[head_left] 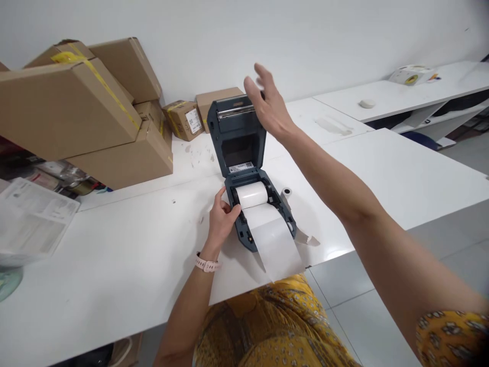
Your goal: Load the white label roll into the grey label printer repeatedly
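Observation:
A dark label printer (pixel 244 176) stands on the white table with its lid (pixel 239 132) raised. Inside it lies a white label roll (pixel 252 194), and a strip of labels (pixel 277 244) runs out over the front toward the table's edge. My left hand (pixel 222 219) grips the printer's left side, thumb on the rim near the roll. At the top right of the lid is my right hand (pixel 269 104), fingers raised and apart; whether its palm touches the lid I cannot tell. A small paper roll core (pixel 286 192) lies to the right of the printer.
Cardboard boxes (pixel 69 112) are stacked at the left, with a small taped box (pixel 185 120) by the wall. A clear plastic package (pixel 34 219) lies at the far left. Another white table (pixel 405 168) adjoins at the right; a round white object (pixel 367 103) sits farther back.

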